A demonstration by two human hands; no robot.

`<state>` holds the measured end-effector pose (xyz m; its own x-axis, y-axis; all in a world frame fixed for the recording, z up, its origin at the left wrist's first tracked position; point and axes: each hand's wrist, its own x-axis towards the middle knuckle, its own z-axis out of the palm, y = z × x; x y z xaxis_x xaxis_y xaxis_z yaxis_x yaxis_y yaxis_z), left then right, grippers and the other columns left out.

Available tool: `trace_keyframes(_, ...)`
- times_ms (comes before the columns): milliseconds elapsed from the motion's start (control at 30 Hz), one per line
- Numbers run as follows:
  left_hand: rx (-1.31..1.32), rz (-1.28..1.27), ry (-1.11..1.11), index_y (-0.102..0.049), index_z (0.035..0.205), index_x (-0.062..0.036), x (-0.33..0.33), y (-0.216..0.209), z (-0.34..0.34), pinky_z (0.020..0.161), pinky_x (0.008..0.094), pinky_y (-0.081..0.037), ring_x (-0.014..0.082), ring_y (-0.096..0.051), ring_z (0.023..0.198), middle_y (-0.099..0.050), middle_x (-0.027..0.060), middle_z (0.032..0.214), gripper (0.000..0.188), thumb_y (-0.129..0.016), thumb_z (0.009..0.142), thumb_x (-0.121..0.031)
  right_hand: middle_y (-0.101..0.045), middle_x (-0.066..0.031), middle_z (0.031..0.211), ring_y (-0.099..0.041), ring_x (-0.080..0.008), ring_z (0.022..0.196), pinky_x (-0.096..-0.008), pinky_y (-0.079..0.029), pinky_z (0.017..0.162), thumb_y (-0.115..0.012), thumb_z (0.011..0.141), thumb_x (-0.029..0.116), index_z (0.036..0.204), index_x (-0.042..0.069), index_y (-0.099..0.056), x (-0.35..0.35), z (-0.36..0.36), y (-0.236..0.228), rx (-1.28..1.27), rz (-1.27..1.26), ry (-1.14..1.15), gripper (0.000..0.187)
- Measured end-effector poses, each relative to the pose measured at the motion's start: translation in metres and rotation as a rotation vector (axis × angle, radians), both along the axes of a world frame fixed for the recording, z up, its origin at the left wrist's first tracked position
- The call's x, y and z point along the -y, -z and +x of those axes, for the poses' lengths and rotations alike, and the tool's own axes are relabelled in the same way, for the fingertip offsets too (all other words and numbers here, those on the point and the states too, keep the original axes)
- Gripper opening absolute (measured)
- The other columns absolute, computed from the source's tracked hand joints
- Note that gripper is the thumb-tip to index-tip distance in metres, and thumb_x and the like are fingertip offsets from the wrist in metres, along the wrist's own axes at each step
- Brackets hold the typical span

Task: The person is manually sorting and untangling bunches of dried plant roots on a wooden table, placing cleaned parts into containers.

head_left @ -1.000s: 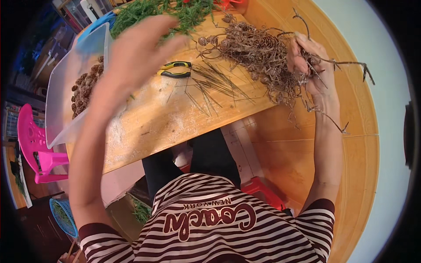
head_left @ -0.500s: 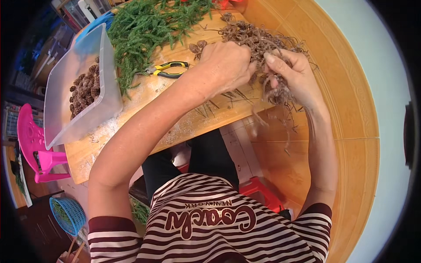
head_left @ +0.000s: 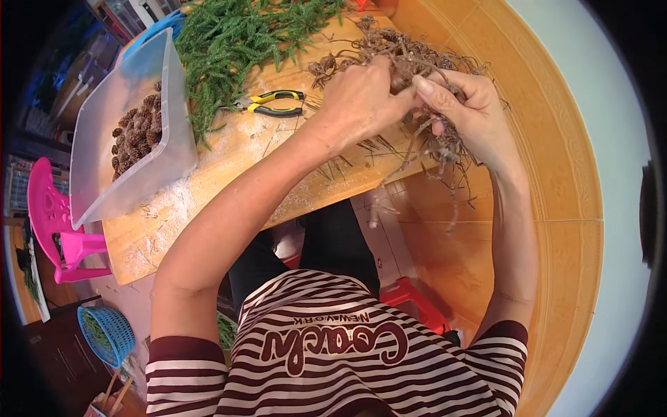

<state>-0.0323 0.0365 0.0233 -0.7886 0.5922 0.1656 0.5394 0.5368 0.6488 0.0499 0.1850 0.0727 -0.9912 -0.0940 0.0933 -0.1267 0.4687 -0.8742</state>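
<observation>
Two hands, one bundle. Your right grip [head_left: 472,118] is closing on the bundle [head_left: 410,52], thumb laid across it, fingers folding behind. Your left grip [head_left: 358,97] is meeting it from the other side, thumb coming close to the right thumb; its fingertips are hiding among the twigs, so you are leaving me unable to tell whether it is pinching anything.

The bundle is lying at the far right of the table [head_left: 149,243], partly jutting past its edge. Several twig ends [head_left: 375,212] are dangling below your hands; at least two round cones [head_left: 325,64] are showing at its left.

One pair of pliers [head_left: 274,111] is lying left of your left grip, handles spreading, nose pointing toward the greens [head_left: 233,52], one heap. Thin dark strands [head_left: 379,142], more than five, are scattering under your left wrist; overlaps are preventing a full count.

One clear bin [head_left: 177,142] is standing at the table's left, holding over a dozen brown cones [head_left: 142,128], piled. Beyond the table: one pink chair [head_left: 80,247] is standing left, and one blue basket [head_left: 114,333] is holding greenery below it.
</observation>
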Motion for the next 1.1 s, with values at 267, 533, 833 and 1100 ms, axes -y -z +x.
trace_keyframes(267,-0.043,0.092,-0.004,-0.057,0.101,0.0049,0.003,0.01,-0.001,0.077,0.0466,-0.05,0.0387,-0.065,0.082,-0.065,0.0259,0.082,0.047,-0.053,0.079,-0.037,-0.056,0.002,0.068,-0.049,-0.0038,0.054,-0.0195,-0.041,0.049,-0.06,0.092,0.028,0.078,0.003,-0.063,0.003,0.002,0.005,0.075,-0.004,-0.046,0.029)
trace_keyframes(533,0.218,0.23,0.091,-0.061,0.093,0.0067,0.005,0.016,-0.004,0.076,0.0463,-0.049,0.0382,-0.064,0.082,-0.064,0.0248,0.079,0.038,-0.049,0.081,-0.027,-0.056,0.0017,0.069,-0.049,-0.0037,0.055,-0.0194,-0.042,0.051,-0.059,0.092,0.028,0.082,0.004,-0.062,0.002,-0.005,0.012,0.068,0.032,-0.086,0.026)
trace_keyframes(833,0.219,0.118,0.153,-0.057,0.085,0.0095,0.0,0.013,0.013,0.076,0.0481,-0.047,0.043,-0.061,0.078,-0.061,0.0288,0.077,0.034,-0.043,0.086,-0.021,-0.054,-0.001,0.069,-0.037,-0.0058,0.049,-0.0199,-0.029,0.046,-0.052,0.094,0.027,0.069,0.005,-0.05,0.007,-0.027,0.022,-0.06,-0.473,0.09,0.033)
trace_keyframes(1100,0.182,0.349,0.091,-0.054,0.08,0.0117,-0.02,0.031,0.026,0.075,0.0495,-0.046,0.0457,-0.059,0.078,-0.059,0.0328,0.077,0.034,-0.044,0.087,-0.02,-0.05,-0.0027,0.063,-0.033,-0.006,0.048,-0.0215,-0.025,0.045,-0.054,0.09,0.026,0.064,0.01,-0.045,-0.015,-0.076,0.05,-0.114,-0.547,0.435,0.032)
